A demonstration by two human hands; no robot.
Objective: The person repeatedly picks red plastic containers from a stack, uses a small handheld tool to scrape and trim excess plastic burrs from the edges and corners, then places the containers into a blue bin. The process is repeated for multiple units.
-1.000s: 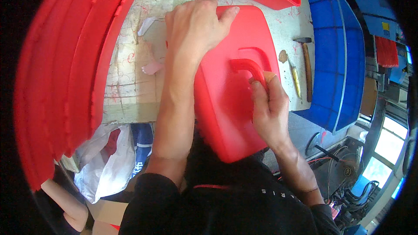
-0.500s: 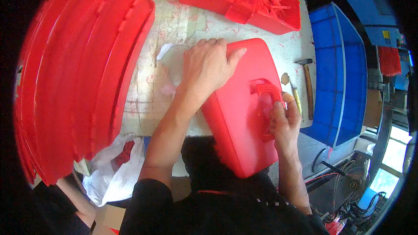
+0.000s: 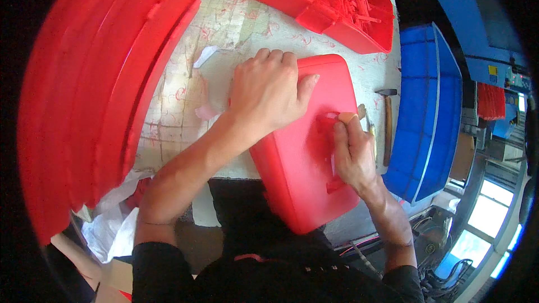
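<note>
A red plastic case [image 3: 306,191] lies slantwise before me, its far part on the worktable and its near end reaching over the table's front edge to my body. My left hand [image 3: 269,87] rests on its far left part, fingers bent over the side and thumb lying on the top face. Closed at the red handle [image 3: 332,184] in the middle of that face is my right hand [image 3: 355,154]. The hand covers most of the handle, so the exact grip is partly hidden.
Large red moulded shells [image 3: 106,78] stand stacked at left. A red bin [image 3: 314,19] of red plastic pieces sits at the back. To the right lie a hammer [image 3: 387,126] and a blue crate [image 3: 418,129]. Another person's arm [image 3: 78,255] shows at lower left.
The handle stood raised in my right hand before; now it lies lower against the case. My right hand has turned over it and moved slightly left. My left hand keeps its place on the case.
</note>
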